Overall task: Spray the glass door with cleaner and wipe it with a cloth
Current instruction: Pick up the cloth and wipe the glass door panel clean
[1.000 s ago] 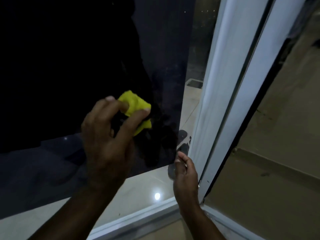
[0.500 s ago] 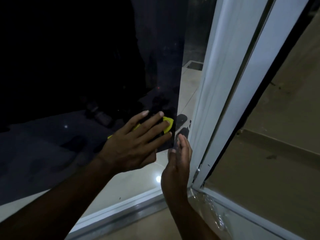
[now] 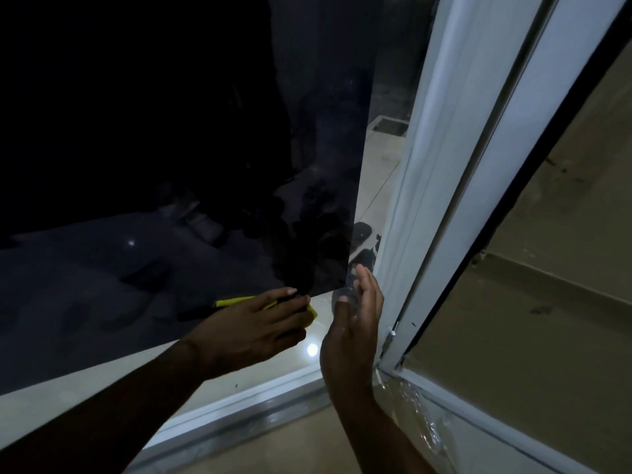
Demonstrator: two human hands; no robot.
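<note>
- The glass door (image 3: 171,131) stands upright ahead, dark and reflective. The work is at its lower right part, close to the bottom rail (image 3: 239,415).
- The yellow cloth (image 3: 236,301) lies flat on the glass there, mostly hidden under the left hand (image 3: 253,323). That hand's fingers are fairly straight and press on the cloth rather than clutching it.
- The right hand (image 3: 355,323) is just beside it, edge-on to the camera, fingers straight and holding nothing. Whether it touches the glass I cannot tell.
- The white frame (image 3: 444,165) stands just right of that hand.
- Likely risks: the cloth is only pressed, so it could slide out from under the palm. The strip by the frame may be missed, and the dim light would hide streaks.
</note>
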